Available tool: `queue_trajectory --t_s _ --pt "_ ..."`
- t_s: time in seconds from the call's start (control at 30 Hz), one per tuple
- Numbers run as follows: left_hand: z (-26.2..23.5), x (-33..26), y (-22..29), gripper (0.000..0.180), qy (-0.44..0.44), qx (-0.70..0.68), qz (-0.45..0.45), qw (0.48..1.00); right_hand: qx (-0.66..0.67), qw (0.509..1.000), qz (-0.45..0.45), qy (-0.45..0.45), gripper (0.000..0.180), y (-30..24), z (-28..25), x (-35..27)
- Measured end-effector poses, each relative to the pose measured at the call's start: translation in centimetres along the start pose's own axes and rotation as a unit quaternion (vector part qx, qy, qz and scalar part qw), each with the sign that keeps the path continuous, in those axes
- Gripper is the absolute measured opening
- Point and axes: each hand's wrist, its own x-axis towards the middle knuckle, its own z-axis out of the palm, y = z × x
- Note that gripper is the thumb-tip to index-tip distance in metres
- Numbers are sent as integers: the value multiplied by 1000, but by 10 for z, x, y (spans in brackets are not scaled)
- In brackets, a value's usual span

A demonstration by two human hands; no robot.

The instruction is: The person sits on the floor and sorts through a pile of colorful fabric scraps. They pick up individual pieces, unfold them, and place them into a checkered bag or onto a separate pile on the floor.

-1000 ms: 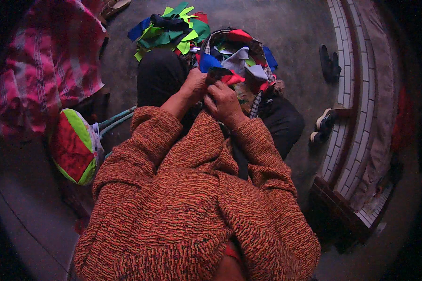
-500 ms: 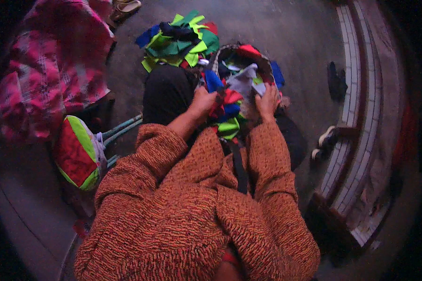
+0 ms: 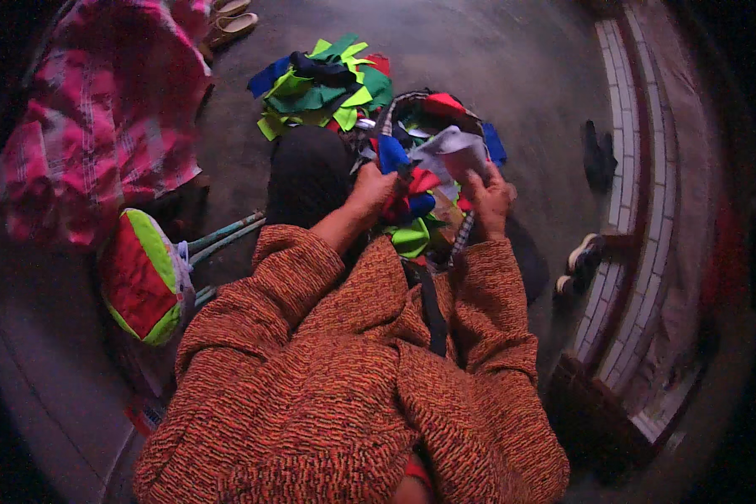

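My left hand [image 3: 374, 191] is closed around a bunch of fabric scraps [image 3: 418, 180] in blue, red and lime green. My right hand [image 3: 493, 198] pinches a pale grey-white piece of cloth [image 3: 460, 154], which spreads up and left from the fingers. Both hands are over a bag-like holder with a checked rim [image 3: 386, 124], lying between my knees. More coloured scraps show inside it, partly covered by my hands. Just beyond my left knee, a heap of scraps [image 3: 319, 88] in lime, green, dark blue and red lies on the floor.
At the left stands a red, lime and white cushion-like object [image 3: 143, 277] beside pale blue-green tubes [image 3: 223, 235]. A pink checked cloth [image 3: 101, 126] hangs behind it. Shoes [image 3: 584, 262] rest near the white-tiled ledge [image 3: 601, 311] at right; sandals [image 3: 231, 25] lie at the far left.
The pale cloth has come up higher and further right with my right hand. My left hand still grips its bunch of scraps. The whole view has shifted slightly.
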Motion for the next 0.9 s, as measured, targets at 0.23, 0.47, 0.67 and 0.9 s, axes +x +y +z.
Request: queue_trajectory --t_s 0.23,0.47,0.67,0.9 --pt "3 -13 18 36 -110 -34 -48 992 -106 976 -145 -121 31 -55 58 -80" --pt "3 -29 24 28 -191 -22 -31 981 -152 961 -173 -151 29 -40 73 -109" --pt "0 -19 14 24 -32 -10 40 999 17 991 -92 -100 22 -36 34 -83" --pt "-3 -38 78 16 11 -65 51 997 286 952 106 -37 21 0 -8 -71"
